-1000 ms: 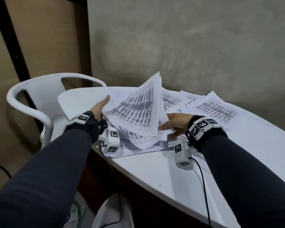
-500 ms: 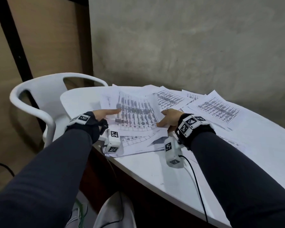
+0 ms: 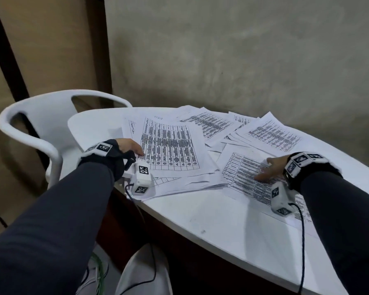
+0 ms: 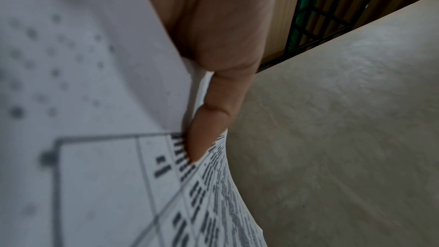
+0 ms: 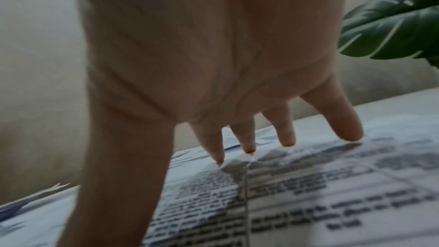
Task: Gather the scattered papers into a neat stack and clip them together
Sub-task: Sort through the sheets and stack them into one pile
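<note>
A pile of printed papers (image 3: 170,150) lies flat near the left end of the white table (image 3: 211,216). My left hand (image 3: 132,146) pinches the pile's left edge, with the thumb on top. In the left wrist view a finger (image 4: 206,138) lies under the lifted upper sheets (image 4: 83,63), on a printed sheet (image 4: 166,204). My right hand (image 3: 266,170) rests open on a separate printed sheet (image 3: 243,179) to the right. In the right wrist view its spread fingertips (image 5: 285,138) touch that sheet (image 5: 308,185). Several more sheets (image 3: 273,135) lie scattered at the back.
A white plastic chair (image 3: 41,118) stands at the table's left end. A grey wall (image 3: 243,60) runs close behind the table. A green leaf (image 5: 392,22) shows beyond the right hand. Bare tabletop lies in front of the papers.
The sheets held up a second ago now lie flat on the pile. My right hand has left the pile and moved right onto a separate sheet. The left hand stays at the pile's left edge.
</note>
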{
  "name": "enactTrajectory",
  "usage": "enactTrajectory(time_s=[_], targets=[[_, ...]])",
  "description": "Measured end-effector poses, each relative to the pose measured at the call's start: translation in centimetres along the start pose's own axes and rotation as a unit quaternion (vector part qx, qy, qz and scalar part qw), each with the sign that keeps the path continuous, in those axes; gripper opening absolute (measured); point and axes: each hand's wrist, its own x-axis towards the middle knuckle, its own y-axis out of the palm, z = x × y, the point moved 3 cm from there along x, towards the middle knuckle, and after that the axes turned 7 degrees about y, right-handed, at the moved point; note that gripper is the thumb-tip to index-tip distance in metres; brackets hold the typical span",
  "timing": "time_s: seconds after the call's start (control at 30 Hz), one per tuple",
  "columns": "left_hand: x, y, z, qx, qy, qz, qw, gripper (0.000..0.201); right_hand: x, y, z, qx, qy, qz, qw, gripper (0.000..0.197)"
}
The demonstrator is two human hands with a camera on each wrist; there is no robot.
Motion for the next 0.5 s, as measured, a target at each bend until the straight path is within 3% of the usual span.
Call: enactTrajectory(time_s=[0.07,0.13,0.23,0.3,0.37,0.47,0.5], targets=[[0.0,0.0,0.0,-0.011,0.018,0.014,1.000,0.040,1.1,0.4,-0.6,0.013,-0.007,0.008,1.000,0.159],[0.1,-0.1,0.0,-0.016,0.040,0.028,0.999,0.032,1.2,0.1,-0.7,0.028,-0.004,0.000,1.000,0.156],[-0.4,0.0,0.0,-0.024,0.048,0.026,0.998,0.030,0.3,-0.4,-0.4,0.014,0.001,-0.030,0.999,0.110],[-0.6,0.0,-0.1,-0.025,0.050,0.025,0.998,0.027,0.6,-0.2,-0.4,0.007,-0.025,-0.023,0.999,0.105],[-0.5,-0.2,-0.1,-0.038,0.054,0.006,0.998,0.029,0.9,-0.2,-0.5,0.053,-0.041,-0.021,0.998,0.084],[-0.4,-0.8,0.5,-0.105,0.038,-0.008,0.994,0.023,0.2,-1.6,-1.1,0.166,-0.065,-0.054,0.983,0.024],[-0.1,-1.0,0.7,-0.135,0.034,-0.014,0.990,0.034,0.3,-2.1,-1.4,0.230,-0.071,-0.060,0.969,0.016]])
